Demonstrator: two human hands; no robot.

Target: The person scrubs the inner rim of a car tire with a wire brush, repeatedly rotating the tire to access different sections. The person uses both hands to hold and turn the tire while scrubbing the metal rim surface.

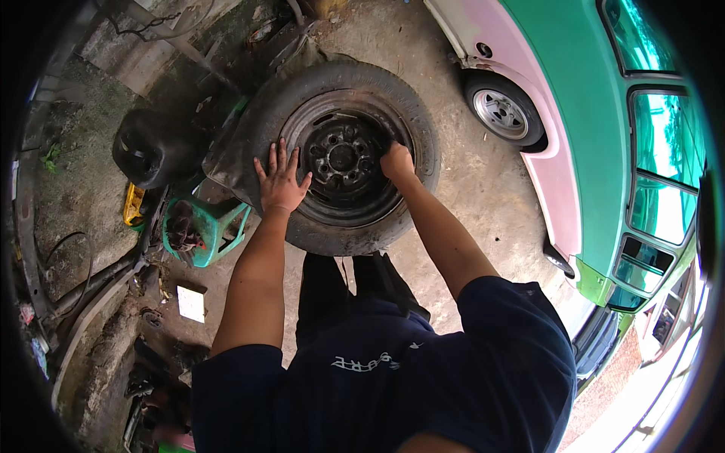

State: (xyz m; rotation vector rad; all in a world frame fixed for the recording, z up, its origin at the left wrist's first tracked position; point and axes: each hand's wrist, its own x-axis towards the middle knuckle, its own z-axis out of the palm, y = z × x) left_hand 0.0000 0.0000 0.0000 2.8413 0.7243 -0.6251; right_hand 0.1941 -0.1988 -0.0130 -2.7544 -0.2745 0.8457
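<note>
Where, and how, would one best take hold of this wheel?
Probably by the rim at its right, coming from its visible, open side: being dished, it seems easy to hook, and the right hand sits there. The left hand, spread at the left of the tyre, could steady it.

Right: a green vehicle with a pink lower panel (563, 72) and tinted windows (664, 136); its silver-rimmed wheel (498, 113) rests on the concrete floor (483, 196). Left: a green stool (214, 220) bears a dark bundle (181, 226); a rounded black object (142, 155) and a yellow item (134, 204) lie nearby. Lower left: a white square sheet (190, 303). Far left: a small green plant (50, 158).
</note>
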